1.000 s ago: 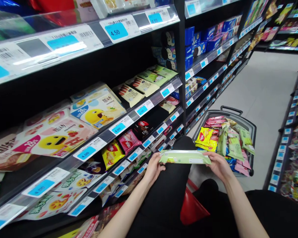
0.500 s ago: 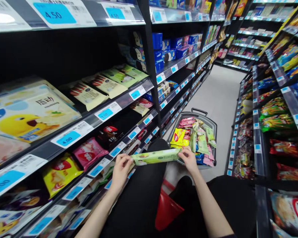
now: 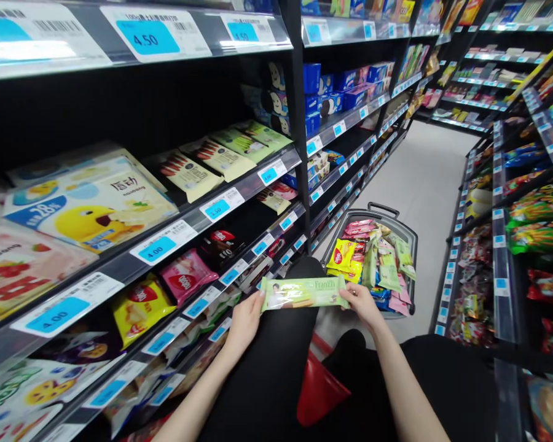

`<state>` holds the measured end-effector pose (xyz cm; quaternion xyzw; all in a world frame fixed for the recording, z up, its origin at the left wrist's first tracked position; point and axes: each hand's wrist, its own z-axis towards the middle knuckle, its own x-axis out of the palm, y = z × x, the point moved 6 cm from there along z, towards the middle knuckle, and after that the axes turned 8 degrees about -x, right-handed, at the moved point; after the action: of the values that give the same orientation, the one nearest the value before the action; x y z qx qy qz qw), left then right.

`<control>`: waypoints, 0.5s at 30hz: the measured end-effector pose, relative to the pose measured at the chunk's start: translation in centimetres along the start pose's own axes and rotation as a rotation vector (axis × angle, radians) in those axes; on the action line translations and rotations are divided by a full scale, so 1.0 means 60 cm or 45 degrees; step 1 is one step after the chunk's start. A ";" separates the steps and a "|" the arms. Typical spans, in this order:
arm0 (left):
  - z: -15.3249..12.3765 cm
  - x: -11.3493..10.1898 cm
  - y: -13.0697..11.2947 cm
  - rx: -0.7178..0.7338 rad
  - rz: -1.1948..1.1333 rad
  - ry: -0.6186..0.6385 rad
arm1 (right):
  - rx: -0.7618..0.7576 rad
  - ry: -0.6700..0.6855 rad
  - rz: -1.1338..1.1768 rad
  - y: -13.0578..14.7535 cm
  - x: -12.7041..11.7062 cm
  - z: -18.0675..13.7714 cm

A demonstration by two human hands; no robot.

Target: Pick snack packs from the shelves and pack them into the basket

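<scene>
A long light-green snack packet (image 3: 303, 293), printed "Franzzi", is stretched level between my two hands, its front facing me. My left hand (image 3: 249, 316) pinches its left end. At the other end, my right hand (image 3: 362, 305) grips the edge between thumb and fingers. The packet is above my dark-clothed leg (image 3: 276, 356). Just beyond it on the floor stands a grey shopping basket (image 3: 415, 245). Inside lie several packets: a yellow packet (image 3: 341, 255), green packets (image 3: 388, 270), pink ones (image 3: 359, 228) and blue ones.
Along my left runs a shelf (image 3: 216, 209) with price tags, boxed snacks (image 3: 92, 202) and cream packets (image 3: 188, 175). Yellow and pink packets (image 3: 188, 276) sit on the tier below. Another snack rack (image 3: 502, 270) borders the right. A grey floor aisle (image 3: 428, 159) leads away between them.
The green packet has been tilted so its printed front now faces me more fully. Both hands still hold its ends. The view has shifted slightly left.
</scene>
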<state>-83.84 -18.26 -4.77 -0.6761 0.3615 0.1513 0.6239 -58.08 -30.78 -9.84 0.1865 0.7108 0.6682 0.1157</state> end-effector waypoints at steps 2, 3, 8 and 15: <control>-0.002 -0.003 -0.002 0.016 -0.046 -0.031 | -0.015 -0.012 -0.004 0.010 -0.008 -0.001; -0.006 -0.002 -0.004 0.025 -0.102 -0.013 | -0.037 -0.031 0.001 0.018 -0.016 -0.002; -0.042 0.008 -0.040 0.201 -0.337 0.212 | -0.207 -0.059 0.158 0.073 -0.044 -0.023; -0.073 0.021 -0.105 0.487 -0.094 0.346 | 0.056 0.010 0.407 0.081 -0.041 -0.040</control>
<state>-79.79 -23.08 -0.22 -0.5724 0.4395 -0.0353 0.6914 -56.32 -33.84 -5.05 0.2972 0.6869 0.6632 0.0009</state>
